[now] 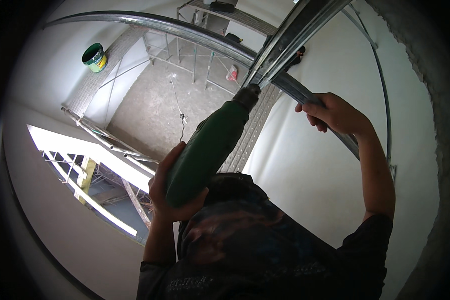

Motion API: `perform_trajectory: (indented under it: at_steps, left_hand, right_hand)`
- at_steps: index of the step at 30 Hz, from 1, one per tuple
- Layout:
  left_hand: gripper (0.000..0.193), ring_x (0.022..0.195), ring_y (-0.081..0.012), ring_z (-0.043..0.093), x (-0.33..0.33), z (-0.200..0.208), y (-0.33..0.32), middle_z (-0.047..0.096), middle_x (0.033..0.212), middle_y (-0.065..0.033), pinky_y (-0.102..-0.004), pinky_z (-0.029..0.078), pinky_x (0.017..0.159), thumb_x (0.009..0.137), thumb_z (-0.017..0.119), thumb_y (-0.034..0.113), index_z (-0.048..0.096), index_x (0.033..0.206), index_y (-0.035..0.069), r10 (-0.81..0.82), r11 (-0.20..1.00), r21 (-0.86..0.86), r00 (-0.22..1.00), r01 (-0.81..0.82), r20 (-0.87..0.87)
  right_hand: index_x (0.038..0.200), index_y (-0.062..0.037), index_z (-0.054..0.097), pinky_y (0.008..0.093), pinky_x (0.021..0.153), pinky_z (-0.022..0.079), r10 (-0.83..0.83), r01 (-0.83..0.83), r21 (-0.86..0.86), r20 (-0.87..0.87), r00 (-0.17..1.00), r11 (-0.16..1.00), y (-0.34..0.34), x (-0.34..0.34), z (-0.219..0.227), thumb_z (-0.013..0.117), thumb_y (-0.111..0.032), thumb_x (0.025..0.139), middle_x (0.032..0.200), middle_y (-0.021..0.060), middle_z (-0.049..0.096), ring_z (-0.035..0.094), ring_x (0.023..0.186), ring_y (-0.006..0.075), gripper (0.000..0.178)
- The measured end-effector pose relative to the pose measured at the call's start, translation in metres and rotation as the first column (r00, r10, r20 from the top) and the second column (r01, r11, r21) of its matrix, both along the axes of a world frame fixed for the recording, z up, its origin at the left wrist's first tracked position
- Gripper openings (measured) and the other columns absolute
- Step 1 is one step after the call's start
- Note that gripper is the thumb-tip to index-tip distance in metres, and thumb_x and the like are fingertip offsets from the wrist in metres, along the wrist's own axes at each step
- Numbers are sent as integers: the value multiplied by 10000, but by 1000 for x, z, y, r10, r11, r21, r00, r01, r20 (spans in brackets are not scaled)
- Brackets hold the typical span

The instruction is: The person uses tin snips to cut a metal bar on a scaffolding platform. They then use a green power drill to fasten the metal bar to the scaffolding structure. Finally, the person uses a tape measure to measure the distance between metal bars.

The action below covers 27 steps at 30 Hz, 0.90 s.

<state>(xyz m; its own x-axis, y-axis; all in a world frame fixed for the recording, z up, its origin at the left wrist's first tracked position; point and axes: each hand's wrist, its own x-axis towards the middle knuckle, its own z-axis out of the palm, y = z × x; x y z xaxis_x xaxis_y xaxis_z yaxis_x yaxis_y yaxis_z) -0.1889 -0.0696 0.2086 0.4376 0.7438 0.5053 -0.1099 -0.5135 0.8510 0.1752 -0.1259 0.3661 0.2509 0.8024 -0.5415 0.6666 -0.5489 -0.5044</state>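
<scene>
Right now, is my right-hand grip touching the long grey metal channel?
Touching. The head view shows the right-hand grip wrapped across the long grey metal channel, hiding a stretch of it, with no gap visible.

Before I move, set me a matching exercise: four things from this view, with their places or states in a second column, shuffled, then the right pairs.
Things:
1. power drill
2. metal strip
3. bucket
4. shirt

Places or states:
A. on the grey board at the upper left
B. dark, with a printed design
C. gripped by the right hand
D. gripped by the left hand

Pairs: 1-D, 2-C, 3-A, 4-B
</scene>
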Motion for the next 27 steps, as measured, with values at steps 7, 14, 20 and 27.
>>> perform_trajectory:
  at_steps: [7, 14, 20, 27]
  left_hand:
    - [822, 1065, -302, 694, 1, 8, 2, 650, 1219, -236, -371, 565, 887, 666, 809, 146, 480, 1385, -79, 3, 999, 36, 999, -1, -32]
    - [786, 1071, -291, 694, 16, 24, -17, 669, 1181, -228, -365, 565, 899, 731, 814, 103, 449, 1409, -56, 22, 1000, -12, 999, -23, -48]
    - [799, 1056, -300, 704, 25, 39, -14, 683, 1162, -224, -363, 568, 891, 741, 829, 114, 436, 1417, -45, -25, 998, -53, 995, 20, -94]
    - [866, 1132, -289, 653, 19, 43, -23, 619, 1268, -230, -380, 521, 970, 736, 809, 134, 374, 1457, -66, -92, 985, -153, 991, 76, -98]
  right_hand:
    - [1050, -31, 645, 263, 518, 436, 5, -4, 12, -24, 1000, 1000, 2, -1, 3, 519, -252, 1034, 637, -15, 513, 475, 525, 82, 255]
    - [1046, -42, 632, 263, 581, 496, 220, -218, 66, -33, 975, 974, 8, 24, -6, 584, -318, 998, 703, 4, 562, 548, 598, 97, 285]
    - [1025, -56, 622, 280, 643, 531, -13, -33, -61, -633, 774, 998, 25, 33, -5, 595, -480, 966, 818, 9, 589, 608, 687, 133, 430]
    - [740, -123, 481, 205, 411, 328, -84, -75, -200, -682, 726, 977, 44, 30, -17, 559, -378, 1004, 613, -40, 409, 388, 468, 45, 376]
